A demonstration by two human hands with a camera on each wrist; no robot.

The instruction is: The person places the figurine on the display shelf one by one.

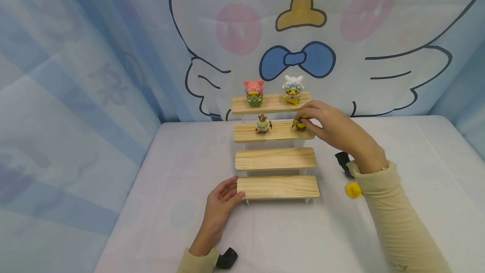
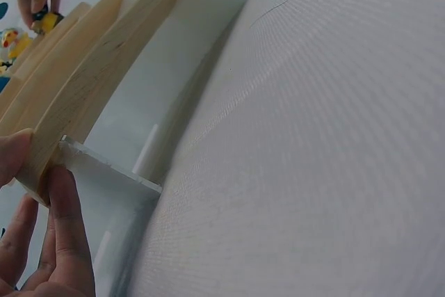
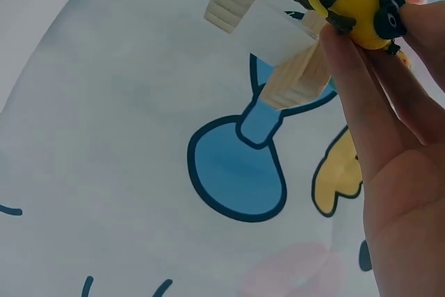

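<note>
My right hand (image 1: 333, 127) pinches a small yellow-and-dark figurine (image 3: 358, 5) between thumb and fingers, at the right end of the second board from the top (image 1: 280, 130). Fingers hide part of it in the head view; whether it bears on the board I cannot tell. A crowned figurine (image 1: 262, 125) stands left on that board. On the top board (image 1: 270, 103) are a pink-hooded figurine (image 1: 254, 94) and a white-hooded one (image 1: 293, 89). My left hand (image 1: 219, 205) grips the left end of the lowest board (image 1: 278, 187), thumb above and fingers below.
The stepped wooden rack stands on a white-covered table (image 1: 170, 180), its third board (image 1: 275, 159) bare. A small yellow object (image 1: 353, 189) lies right of the rack, near my right forearm. Behind hangs a curtain (image 1: 235, 66) with a cartoon print.
</note>
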